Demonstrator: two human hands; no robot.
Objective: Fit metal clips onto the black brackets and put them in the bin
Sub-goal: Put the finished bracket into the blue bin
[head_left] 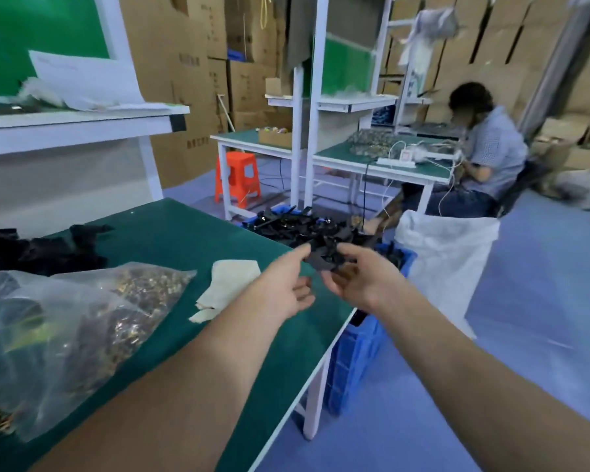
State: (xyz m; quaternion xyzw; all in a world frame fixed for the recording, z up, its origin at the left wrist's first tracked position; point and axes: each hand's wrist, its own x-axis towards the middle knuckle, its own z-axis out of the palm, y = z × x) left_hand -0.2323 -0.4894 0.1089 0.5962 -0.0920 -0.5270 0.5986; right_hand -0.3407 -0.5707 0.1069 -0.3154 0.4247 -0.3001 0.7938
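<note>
Black bracket (321, 258) is hanging in the air betw. both hands, just past the green table's (191, 233) right edge and above the blue bin (355, 352); right hand (367, 281) is grasping it, thumb on top, fingers curling under; left hand (286, 284) is only touching its left end w/ the thumb tip, other fingers lying loose, off the part; whether a clip is on it can't be told thru the blur. Bin is standing on the floor against the table, holding a heap of black brackets (297, 224). On the table a clear bag of metal clips (133, 294) is lying at left; a cream cloth (225, 284) is lying betw. bag and hands; dark parts (31, 250) are piling at far left. White sack (447, 253) is standing just beyond the bin; another person (491, 148) is sitting at a bench further back; an orange stool (237, 178) is standing to that bench's left.
</note>
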